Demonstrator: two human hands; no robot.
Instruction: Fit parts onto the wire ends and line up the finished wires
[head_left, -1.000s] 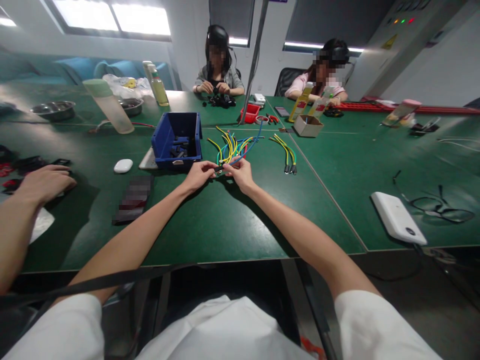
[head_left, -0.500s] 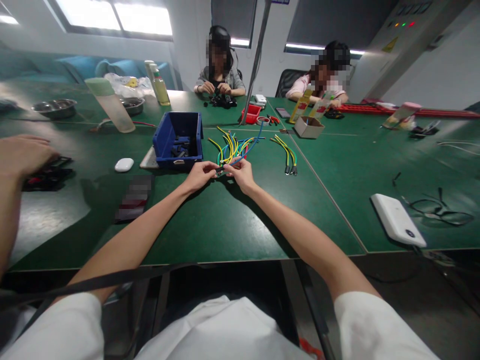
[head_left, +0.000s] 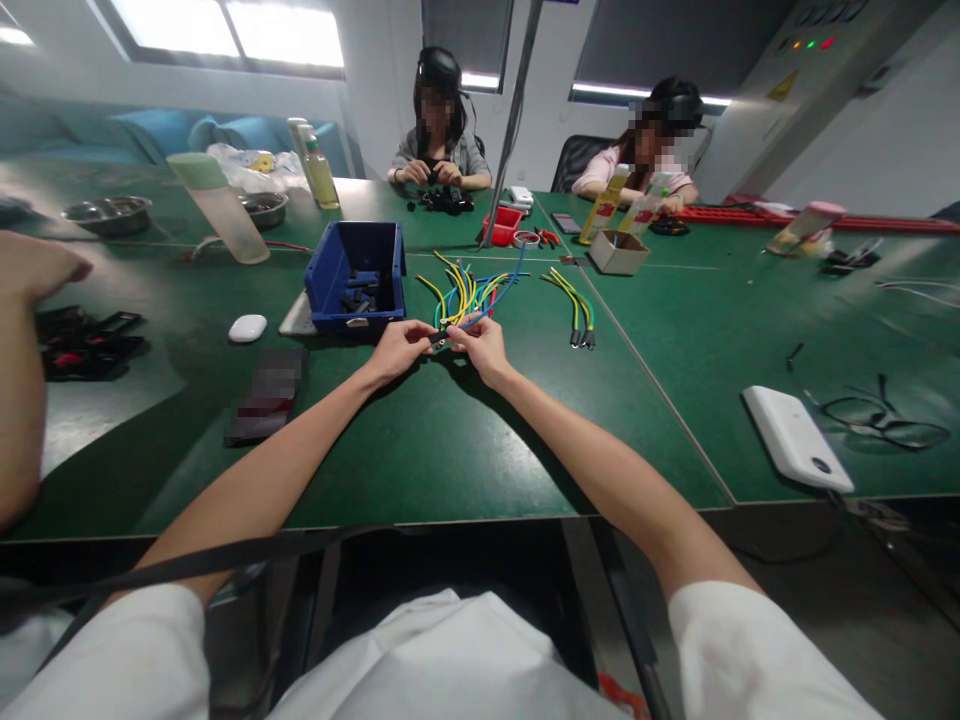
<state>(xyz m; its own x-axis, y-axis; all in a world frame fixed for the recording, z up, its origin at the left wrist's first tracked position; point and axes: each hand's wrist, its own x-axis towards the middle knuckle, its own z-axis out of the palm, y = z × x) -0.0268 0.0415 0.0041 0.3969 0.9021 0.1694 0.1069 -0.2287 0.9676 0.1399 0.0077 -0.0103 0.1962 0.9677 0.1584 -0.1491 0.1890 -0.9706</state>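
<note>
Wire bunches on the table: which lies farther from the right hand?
The smaller wire bunch, yellow and green with black-sleeved ends; the larger wire bunch lies by the right hand.

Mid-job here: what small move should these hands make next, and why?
Probably work the black sleeve over the blue wire: the left hand pinches the sleeve, the right hand holds the wire beside it, and the wire bundle at right has black covers at its near ends.

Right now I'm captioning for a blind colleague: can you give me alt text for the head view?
A person's left hand holds a small black piece and the right hand a blue wire, above a green table. Coloured wires lie heaped just beyond; a blue bin of dark pieces stands to the left.
</note>
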